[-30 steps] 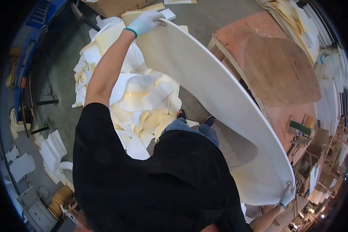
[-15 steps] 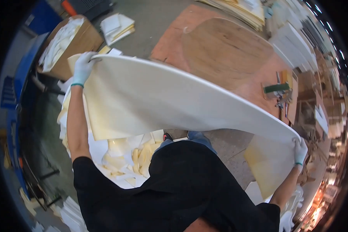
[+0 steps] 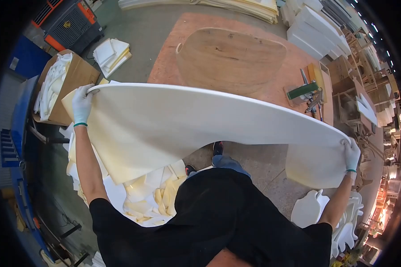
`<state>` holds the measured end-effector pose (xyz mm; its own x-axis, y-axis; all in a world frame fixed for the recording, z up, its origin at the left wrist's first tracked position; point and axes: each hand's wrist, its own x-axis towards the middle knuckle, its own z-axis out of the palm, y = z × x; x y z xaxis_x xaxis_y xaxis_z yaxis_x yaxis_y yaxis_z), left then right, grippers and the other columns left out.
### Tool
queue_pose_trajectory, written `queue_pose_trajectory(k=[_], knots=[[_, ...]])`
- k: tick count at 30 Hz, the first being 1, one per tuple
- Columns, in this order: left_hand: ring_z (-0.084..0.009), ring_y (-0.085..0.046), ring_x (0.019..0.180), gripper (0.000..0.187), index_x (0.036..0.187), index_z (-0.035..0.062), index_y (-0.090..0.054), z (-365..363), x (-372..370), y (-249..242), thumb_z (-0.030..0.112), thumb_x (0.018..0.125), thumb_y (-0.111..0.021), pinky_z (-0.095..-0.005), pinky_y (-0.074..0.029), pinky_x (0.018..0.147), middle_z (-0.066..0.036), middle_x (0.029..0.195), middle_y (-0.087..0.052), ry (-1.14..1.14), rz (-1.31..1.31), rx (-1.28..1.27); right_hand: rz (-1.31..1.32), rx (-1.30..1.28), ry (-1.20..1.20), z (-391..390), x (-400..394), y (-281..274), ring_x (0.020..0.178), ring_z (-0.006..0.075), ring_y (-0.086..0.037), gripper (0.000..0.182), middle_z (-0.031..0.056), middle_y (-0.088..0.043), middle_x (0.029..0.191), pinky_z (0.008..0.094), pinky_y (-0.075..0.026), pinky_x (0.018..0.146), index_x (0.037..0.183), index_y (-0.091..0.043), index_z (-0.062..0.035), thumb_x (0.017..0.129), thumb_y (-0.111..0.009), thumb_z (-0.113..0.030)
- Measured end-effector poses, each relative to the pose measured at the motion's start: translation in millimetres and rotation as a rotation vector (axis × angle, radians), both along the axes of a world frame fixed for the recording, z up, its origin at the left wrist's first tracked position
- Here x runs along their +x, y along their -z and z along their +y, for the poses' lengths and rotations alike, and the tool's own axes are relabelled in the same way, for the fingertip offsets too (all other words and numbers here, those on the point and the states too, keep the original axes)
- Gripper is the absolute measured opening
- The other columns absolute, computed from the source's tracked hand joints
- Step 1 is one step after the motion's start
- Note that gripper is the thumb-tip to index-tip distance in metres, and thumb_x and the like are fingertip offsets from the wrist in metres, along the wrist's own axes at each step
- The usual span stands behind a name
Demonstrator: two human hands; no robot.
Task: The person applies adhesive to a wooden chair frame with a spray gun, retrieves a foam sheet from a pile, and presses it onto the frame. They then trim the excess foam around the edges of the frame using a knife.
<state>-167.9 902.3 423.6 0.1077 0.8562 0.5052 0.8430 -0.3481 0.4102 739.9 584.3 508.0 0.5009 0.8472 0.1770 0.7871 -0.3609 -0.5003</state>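
Darkness rims the round view, cropping the blue equipment (image 3: 13, 149) on the left, and the far right edge dissolves into glare and clutter too small to make out. A pale sheet (image 3: 209, 118), white shading to yellow, covers the near edge of the reddish worktop (image 3: 162, 66) and part of the offcut pile (image 3: 153, 198) on the floor. Some fingers of each hand are hidden behind the sheet, and the person's black shirt (image 3: 200, 213) blocks much of the floor below; one dark shoe (image 3: 217, 148) shows under the arched lower edge.

To the left, an open cardboard box (image 3: 80, 86) is heaped with white pieces (image 3: 55, 80), which rise to its rim; how deep they go cannot be told. On the worktop lie a rounded brown board (image 3: 231, 58) and, near the right corner, a green block (image 3: 302, 91) beside tools that overlap confusingly.

The left hand (image 3: 82, 104), in a white glove, is closed on the sheet's upper edge close to its left end; the right hand (image 3: 352, 153), likewise gloved, is closed on the right end. The sheet hangs between them, bowed, in front of the body
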Motion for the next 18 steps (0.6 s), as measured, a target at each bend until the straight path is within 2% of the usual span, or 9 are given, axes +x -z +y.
queue_pose_trajectory(k=[7, 9, 10, 12, 18], knots=[[-0.0236, -0.064, 0.089, 0.023, 0.106, 0.0024, -0.07, 25.8, 13.3, -0.1, 0.002, 0.083, -0.07, -0.033, -0.05, 0.081, -0.011, 0.094, -0.067, -0.057, -0.077, -0.023, -0.004, -0.014, -0.007, 41.8, 29.3, -20.1, 0.077, 0.0045, -0.054, 0.014, -0.0021, -0.064, 0.081, 0.0202, -0.044, 0.074, 0.102, -0.067, 0.0006, 0.095, -0.059, -0.008], [-0.0205, -0.064, 0.098, 0.029, 0.11, -0.0006, -0.067, 35.8, 12.3, 1.5, -0.008, 0.084, -0.057, -0.0292, -0.05, 0.087, -0.01, 0.103, -0.067, -0.077, -0.034, -0.048, 0.009, 0.001, -0.004, 56.9, 37.0, -21.8, 0.078, 0.0048, -0.054, 0.014, -0.0015, -0.065, 0.081, 0.0204, -0.045, 0.074, 0.102, -0.067, 0.0007, 0.095, -0.059, -0.009], [-0.0205, -0.064, 0.098, 0.029, 0.11, -0.0006, -0.067, 41.1, 14.6, 1.7, -0.008, 0.084, -0.057, -0.0292, -0.05, 0.087, -0.01, 0.103, -0.067, -0.084, -0.035, -0.048, 0.009, 0.001, -0.011, 64.9, 42.2, -22.1, 0.078, 0.0048, -0.054, 0.014, -0.0015, -0.065, 0.081, 0.0204, -0.045, 0.074, 0.102, -0.067, 0.0007, 0.095, -0.059, -0.009], [-0.023, -0.065, 0.09, 0.024, 0.106, 0.0023, -0.07, 51.9, 20.7, 1.2, 0.002, 0.082, -0.07, -0.0322, -0.05, 0.084, -0.011, 0.096, -0.068, -0.067, -0.055, 0.038, -0.026, -0.003, -0.046, 81.4, 55.2, -22.2, 0.078, 0.0052, -0.054, 0.015, -0.0011, -0.065, 0.081, 0.0209, -0.045, 0.076, 0.102, -0.067, 0.0013, 0.096, -0.059, -0.009], [-0.0227, -0.065, 0.092, 0.024, 0.107, 0.0013, -0.07, 75.6, 43.9, -3.4, 0.0, 0.083, -0.068, -0.0314, -0.05, 0.087, -0.011, 0.097, -0.069, -0.087, -0.091, 0.049, -0.048, -0.027, -0.061, 118.8, 86.0, -23.7, 0.079, 0.0059, -0.056, 0.015, -0.0003, -0.067, 0.083, 0.0215, -0.046, 0.077, 0.102, -0.067, 0.002, 0.095, -0.059, -0.008]])
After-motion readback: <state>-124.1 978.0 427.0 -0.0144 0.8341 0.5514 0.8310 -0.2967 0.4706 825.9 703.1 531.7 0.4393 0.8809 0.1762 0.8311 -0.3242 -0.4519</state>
